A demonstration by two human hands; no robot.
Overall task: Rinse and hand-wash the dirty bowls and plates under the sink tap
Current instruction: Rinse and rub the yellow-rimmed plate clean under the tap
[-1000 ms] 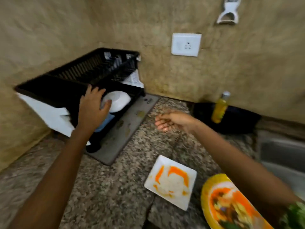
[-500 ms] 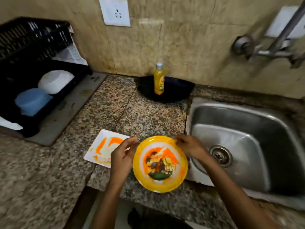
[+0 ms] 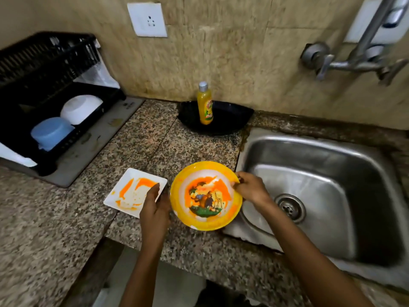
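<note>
- At the tabletop's (image 3: pixel 137 147) front edge, just left of the sink (image 3: pixel 321 196), both hands grip a round yellow plate (image 3: pixel 205 196), one on each side.
- Left hand (image 3: pixel 155 209) sits at the plate's 9 o'clock, fingers curled round the rim, its knuckles covering a corner of the square white plate (image 3: pixel 135 191).
- Right hand (image 3: pixel 250 189) pinches the rim at about 2 o'clock, thumb on top, the other fingers partly folded.
- Compared with half a second ago, the yellow plate is higher and further right, its right edge now overhanging the sink lip; the right hand has moved up the rim.
- Yellow plate faces up, slightly tilted, with orange sauce smeared over a cartoon animal picture; being round, it has no long axis.
- Square white plate lies flat at 9 o'clock of the yellow one, streaked orange, one corner pointing toward the drying rack (image 3: pixel 44 69).
- Soap bottle (image 3: pixel 205 105) stands upright at 12 o'clock, on a black dish (image 3: pixel 232 120).
- Tap (image 3: pixel 354 60) juts from the wall at 2 o'clock.
</note>
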